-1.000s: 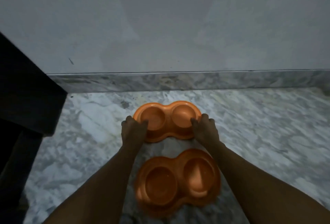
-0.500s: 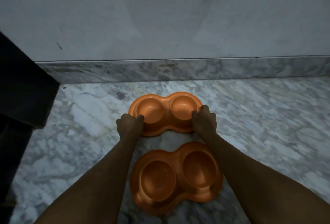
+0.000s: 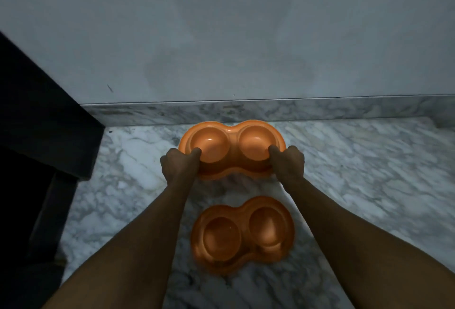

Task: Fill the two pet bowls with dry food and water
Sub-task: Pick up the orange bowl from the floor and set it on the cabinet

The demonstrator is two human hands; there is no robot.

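The left hand (image 3: 178, 167) curls its fingers round the left end of the far bowl (image 3: 231, 146), thumb hooked over the rim into the left cup. The right hand (image 3: 286, 164) grips the right end likewise. Just beyond the fingers runs the skirting (image 3: 320, 110) under the wall (image 3: 246, 37). Behind the hands, between the forearms, the near bowl (image 3: 242, 234) lies on the marble floor (image 3: 369, 173). Dark furniture (image 3: 37, 124) stands well left.
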